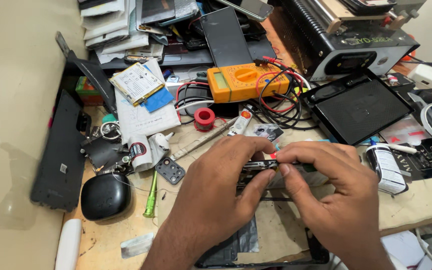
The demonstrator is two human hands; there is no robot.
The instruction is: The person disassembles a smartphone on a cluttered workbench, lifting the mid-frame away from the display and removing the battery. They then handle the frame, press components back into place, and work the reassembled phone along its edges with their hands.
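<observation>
Hands meet knuckles-up over the cluttered workbench [426, 200], the left hand [216, 185] and right hand [326, 195] both pinching a small dark phone part [256, 167] between thumbs and fingertips, just beside a green screwdriver [150, 195] and below an orange multimeter [241, 80].

A cluttered workbench [426, 200] carries an orange multimeter [246, 80], a red tape roll [205, 118], a green screwdriver [150, 195], a black round case [105, 196] and a black tray [358, 107].

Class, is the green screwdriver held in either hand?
No: the green screwdriver lies on the bench, left of the left hand.
</observation>
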